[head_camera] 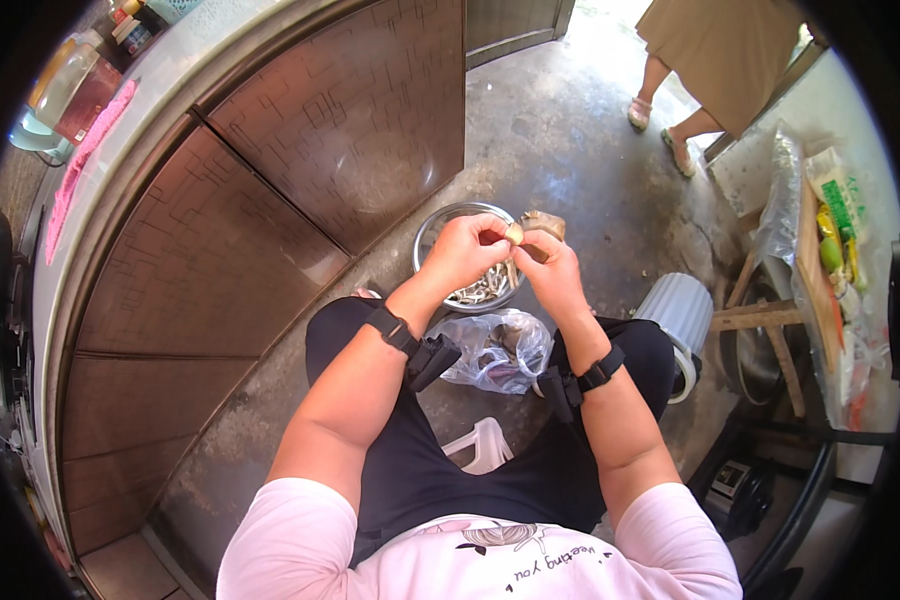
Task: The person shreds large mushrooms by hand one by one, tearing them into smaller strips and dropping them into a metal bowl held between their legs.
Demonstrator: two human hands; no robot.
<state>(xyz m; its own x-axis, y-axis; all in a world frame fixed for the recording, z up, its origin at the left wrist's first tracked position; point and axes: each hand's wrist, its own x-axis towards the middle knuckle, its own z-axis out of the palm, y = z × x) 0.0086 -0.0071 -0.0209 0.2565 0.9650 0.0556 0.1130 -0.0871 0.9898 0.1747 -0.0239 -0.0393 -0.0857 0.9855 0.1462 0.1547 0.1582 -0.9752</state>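
Between the fingertips of my left hand (474,244) and my right hand (551,262) is a small pale yellowish piece of food (514,234), too small to name surely. Both hands are over the right side of a round metal bowl (418,251), which holds thin pale and dark strips (484,289). Just beyond my right hand a brownish object (544,223) stands by the bowl, partly hidden. Nearer to me, between my knees, lies a clear plastic bag (487,352) with dark contents that I cannot identify.
A grey ribbed bin (675,307) stands beside my right knee. Brown cabinets (270,240) run along the left under a counter with a pink cloth (86,169). At the right is a wooden-legged table (808,277) bearing bags. Another person (720,60) is near the doorway.
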